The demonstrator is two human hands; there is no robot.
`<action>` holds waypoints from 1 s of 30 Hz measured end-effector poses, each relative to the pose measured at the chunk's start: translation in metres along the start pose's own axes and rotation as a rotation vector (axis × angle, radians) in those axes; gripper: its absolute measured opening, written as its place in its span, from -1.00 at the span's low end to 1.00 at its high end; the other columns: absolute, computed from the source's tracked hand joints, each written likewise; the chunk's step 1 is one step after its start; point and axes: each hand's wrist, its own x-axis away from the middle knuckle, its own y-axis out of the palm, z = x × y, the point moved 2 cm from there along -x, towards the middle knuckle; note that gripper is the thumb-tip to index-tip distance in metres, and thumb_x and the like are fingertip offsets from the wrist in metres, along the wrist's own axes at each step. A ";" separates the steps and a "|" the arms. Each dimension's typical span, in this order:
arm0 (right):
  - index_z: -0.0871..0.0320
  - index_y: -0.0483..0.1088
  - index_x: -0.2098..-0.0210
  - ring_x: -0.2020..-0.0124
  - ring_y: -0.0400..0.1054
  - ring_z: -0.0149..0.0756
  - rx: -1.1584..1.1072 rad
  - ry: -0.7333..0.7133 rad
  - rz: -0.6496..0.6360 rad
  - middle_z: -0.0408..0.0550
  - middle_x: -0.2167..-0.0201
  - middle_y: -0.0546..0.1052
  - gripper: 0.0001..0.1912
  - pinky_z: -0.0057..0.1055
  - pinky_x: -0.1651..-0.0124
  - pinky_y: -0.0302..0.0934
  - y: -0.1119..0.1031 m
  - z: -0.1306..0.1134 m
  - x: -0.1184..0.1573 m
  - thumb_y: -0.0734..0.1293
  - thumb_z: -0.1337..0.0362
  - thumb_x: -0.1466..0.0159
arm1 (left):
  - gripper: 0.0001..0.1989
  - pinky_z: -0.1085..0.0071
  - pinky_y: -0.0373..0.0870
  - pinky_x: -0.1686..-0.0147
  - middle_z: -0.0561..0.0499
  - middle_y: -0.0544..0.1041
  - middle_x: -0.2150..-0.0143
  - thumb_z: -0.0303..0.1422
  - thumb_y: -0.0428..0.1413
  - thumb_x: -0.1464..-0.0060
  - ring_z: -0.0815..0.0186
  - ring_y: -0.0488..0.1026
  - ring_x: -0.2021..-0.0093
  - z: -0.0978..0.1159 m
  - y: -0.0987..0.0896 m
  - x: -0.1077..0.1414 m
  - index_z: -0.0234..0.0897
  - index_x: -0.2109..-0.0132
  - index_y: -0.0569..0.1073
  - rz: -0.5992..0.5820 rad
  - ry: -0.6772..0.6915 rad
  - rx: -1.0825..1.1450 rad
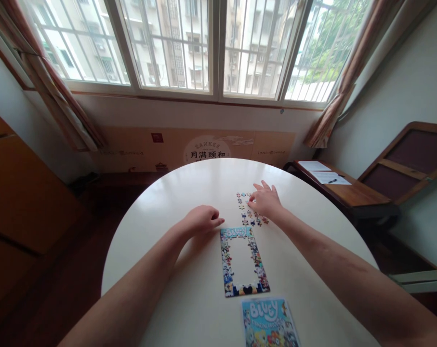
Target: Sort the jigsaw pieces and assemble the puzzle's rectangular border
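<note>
A rectangular puzzle border (pixel 227 274) with a "Bluey" heading lies flat on the white table, its middle showing the bare tabletop. Loose jigsaw pieces (pixel 244 217) are spread in rough rows beyond its top edge. Over these pieces is my right hand (pixel 267 199), thumb and index finger pinched at a small puzzle piece on the left side, the other fingers raised. My left hand (pixel 204 218) rests on the table left of the border's top corner. Its fingers are curled in, and nothing shows in them.
A "Bluey" picture sheet (pixel 269 320) lies at the near side of the round white table (pixel 149 231). To the right stands a wooden chair (pixel 370 190) bearing papers (pixel 330 177) and a pen. A barred window and curtains are behind; an orange-brown cabinet (pixel 19 193) is left.
</note>
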 end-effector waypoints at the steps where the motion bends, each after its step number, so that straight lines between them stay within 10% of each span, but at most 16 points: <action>1: 0.08 0.63 0.26 -0.46 -0.20 0.15 0.005 0.018 -0.022 0.05 -0.39 0.22 -0.85 0.20 -0.39 -0.33 -0.001 -0.001 -0.003 0.40 0.23 -0.26 | -0.61 0.34 0.07 0.45 -0.01 0.45 0.45 -0.08 0.00 -0.17 0.29 0.27 0.47 0.000 0.000 0.000 -0.23 0.49 0.37 0.000 -0.001 -0.001; 8: 0.16 0.53 0.09 -0.39 0.01 0.08 0.026 0.116 -0.150 0.05 -0.20 0.42 -0.75 0.22 -0.36 -0.13 -0.001 -0.002 -0.017 0.44 0.18 -0.28 | -0.62 0.35 0.05 0.46 0.00 0.45 0.46 -0.08 0.01 -0.18 0.30 0.26 0.48 0.003 -0.002 0.002 -0.23 0.49 0.37 -0.004 -0.015 -0.006; 21: -0.03 0.65 0.17 -0.46 -0.21 0.16 0.028 0.055 -0.106 -0.01 -0.40 0.20 -0.78 0.19 -0.38 -0.30 -0.001 -0.005 -0.014 0.37 0.28 -0.25 | -0.61 0.35 0.06 0.46 0.00 0.46 0.46 -0.08 0.01 -0.18 0.30 0.26 0.49 0.003 -0.002 0.002 -0.23 0.48 0.39 -0.008 -0.016 -0.006; 30: 0.13 0.54 0.08 -0.33 0.12 0.04 0.044 0.031 -0.189 0.07 -0.23 0.39 -0.78 0.11 -0.33 0.00 -0.008 -0.009 -0.019 0.40 0.19 -0.33 | -0.59 0.34 0.07 0.46 -0.01 0.46 0.47 -0.06 0.00 -0.19 0.29 0.27 0.49 0.006 -0.004 0.003 -0.23 0.48 0.40 -0.021 -0.025 -0.003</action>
